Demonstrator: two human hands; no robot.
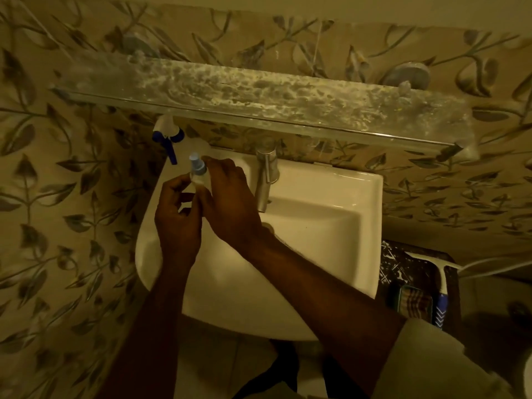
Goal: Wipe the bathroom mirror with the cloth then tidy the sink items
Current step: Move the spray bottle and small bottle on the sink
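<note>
Head view is showing both hands gripping a small clear bottle (pixel 197 176) at the back-left rim of the sink (pixel 325 226). Left hand (pixel 178 223) is pinching its body while right hand (pixel 230 203) is curling fingers around it, beside the tap (pixel 266 180).

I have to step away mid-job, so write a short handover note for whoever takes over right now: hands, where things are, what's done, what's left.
Left hand: fingers closed around the small clear bottle with the light blue cap, at the sink's back left corner.
Right hand: also on that bottle, from the other side.
Spray bottle with blue trigger: just behind, under the glass shelf.
Squeegee and a checked cloth: low surface right of the sink.
Done: cannot tell; the mirror is out of view.
Left: set the small bottle down, finish tidying. The shelf looks heavily stained.
</note>
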